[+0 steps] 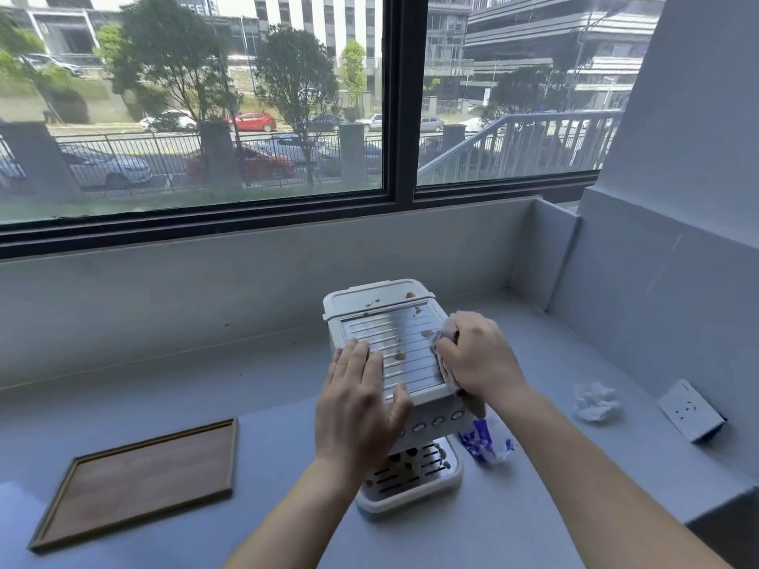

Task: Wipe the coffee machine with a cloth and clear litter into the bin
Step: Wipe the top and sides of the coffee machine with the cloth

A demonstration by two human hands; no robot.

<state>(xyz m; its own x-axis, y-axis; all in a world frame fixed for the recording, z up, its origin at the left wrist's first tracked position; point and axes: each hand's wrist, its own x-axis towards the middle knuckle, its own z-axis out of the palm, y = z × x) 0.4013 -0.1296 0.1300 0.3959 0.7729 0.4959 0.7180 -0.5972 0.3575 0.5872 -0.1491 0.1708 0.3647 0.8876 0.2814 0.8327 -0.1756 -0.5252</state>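
A small white coffee machine (386, 318) stands on the grey counter, its ribbed metal top spotted with brown stains. My left hand (357, 400) lies flat on the machine's front left corner, fingers spread. My right hand (478, 357) grips a bunched greyish-purple cloth (445, 336) against the top's right edge. Brown spots also mark the drip tray (410, 472) below. A blue-and-white wrapper (484, 441) lies just right of the machine's base. A crumpled white tissue (595, 402) sits farther right.
A wooden tray (135, 482) lies on the counter (246, 404) to the left. A white socket box (692, 410) sits at the right by the wall. A low wall and a wide window run along the back. No bin is in view.
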